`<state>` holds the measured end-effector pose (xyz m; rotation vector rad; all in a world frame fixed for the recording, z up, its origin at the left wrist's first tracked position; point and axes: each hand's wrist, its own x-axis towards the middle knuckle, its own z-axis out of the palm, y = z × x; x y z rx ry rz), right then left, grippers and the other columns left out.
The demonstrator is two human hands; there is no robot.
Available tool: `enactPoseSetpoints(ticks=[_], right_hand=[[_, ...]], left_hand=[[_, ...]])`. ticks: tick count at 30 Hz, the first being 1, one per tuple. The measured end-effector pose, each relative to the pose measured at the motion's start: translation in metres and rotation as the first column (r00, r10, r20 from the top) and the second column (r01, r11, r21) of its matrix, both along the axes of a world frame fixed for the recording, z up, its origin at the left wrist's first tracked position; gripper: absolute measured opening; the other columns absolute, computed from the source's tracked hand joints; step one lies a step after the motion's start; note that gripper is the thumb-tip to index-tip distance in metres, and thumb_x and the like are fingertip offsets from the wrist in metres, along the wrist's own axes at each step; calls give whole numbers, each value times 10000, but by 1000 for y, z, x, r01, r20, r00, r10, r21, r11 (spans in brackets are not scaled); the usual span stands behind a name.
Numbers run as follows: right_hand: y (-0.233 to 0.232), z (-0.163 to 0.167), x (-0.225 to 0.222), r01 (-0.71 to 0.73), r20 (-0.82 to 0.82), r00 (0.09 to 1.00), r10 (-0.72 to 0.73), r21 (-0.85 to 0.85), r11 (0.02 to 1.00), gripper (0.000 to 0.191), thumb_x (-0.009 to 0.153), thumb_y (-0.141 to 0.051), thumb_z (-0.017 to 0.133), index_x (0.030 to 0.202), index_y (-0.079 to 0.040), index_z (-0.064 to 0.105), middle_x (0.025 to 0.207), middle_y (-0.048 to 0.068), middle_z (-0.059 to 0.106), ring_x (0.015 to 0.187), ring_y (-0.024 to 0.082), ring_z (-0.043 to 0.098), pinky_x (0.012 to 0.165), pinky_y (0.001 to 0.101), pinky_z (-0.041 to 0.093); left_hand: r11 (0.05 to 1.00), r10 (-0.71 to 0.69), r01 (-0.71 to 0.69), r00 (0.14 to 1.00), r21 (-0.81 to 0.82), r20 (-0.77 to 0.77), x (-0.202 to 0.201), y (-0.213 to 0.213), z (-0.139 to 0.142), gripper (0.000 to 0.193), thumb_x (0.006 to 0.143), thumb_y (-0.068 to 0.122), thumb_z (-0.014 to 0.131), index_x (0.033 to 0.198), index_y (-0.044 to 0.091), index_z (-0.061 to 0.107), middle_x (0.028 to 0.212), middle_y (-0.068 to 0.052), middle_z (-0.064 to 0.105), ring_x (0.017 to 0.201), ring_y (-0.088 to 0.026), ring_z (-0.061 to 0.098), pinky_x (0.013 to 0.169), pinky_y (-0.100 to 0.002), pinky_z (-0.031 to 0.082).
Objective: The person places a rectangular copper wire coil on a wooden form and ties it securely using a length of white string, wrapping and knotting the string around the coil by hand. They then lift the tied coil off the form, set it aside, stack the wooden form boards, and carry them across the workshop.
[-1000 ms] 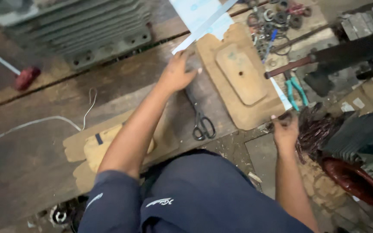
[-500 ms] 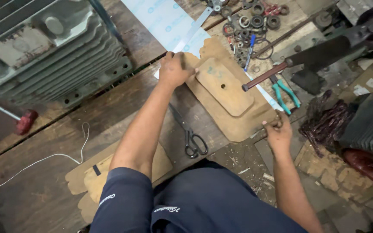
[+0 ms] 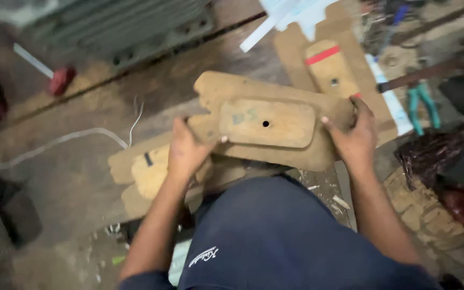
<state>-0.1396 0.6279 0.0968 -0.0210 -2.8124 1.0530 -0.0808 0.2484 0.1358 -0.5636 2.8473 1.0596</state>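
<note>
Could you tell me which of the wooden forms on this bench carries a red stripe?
The wooden form with the red stripe lies at the far right. The held wooden form and the pale one by the left hand have none.

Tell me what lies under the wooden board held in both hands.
Under the wooden board, gripped by the left hand and right hand, similar wooden pieces show at its lower left. Whatever lies directly beneath the board is covered.
</note>
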Motion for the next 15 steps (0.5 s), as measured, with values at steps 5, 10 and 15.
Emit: enactPoseSetpoints(ticks=[5, 10, 15], right_hand=[[-99, 31, -21, -236, 150, 965, 215, 136, 962, 914, 795, -444, 931, 1483, -9, 517, 1346, 283, 549, 1260, 451, 540, 1047, 520, 454], [-169, 32, -24, -437, 169, 895, 414, 140, 888, 962, 786, -473, 946, 1512, -23, 505, 1390, 314, 520, 1280, 480, 520, 1068, 523, 441], [-208, 25, -22, -563, 145, 825, 546, 131, 816, 957, 802, -405, 971, 1545, -20, 506, 1452, 337, 480, 1344, 492, 480, 1119, 540, 409]], left_hand=[[939, 335, -337, 941, 74, 37, 103, -25, -7, 991, 644, 453, 957, 1310, -36, 409, 1201, -286, 619, 1127, -425, 632, 969, -464, 513], [819, 556, -563, 826, 110, 91, 164, -43, -10, 997, 653, 430, 954, 1339, -38, 402, 1219, -300, 618, 1133, -435, 629, 966, -464, 503], [789, 611, -607, 792, 97, -17, 192, -67, -13, 1015, 646, 424, 974, 1331, -72, 414, 1235, -313, 616, 1157, -435, 627, 982, -459, 498]])
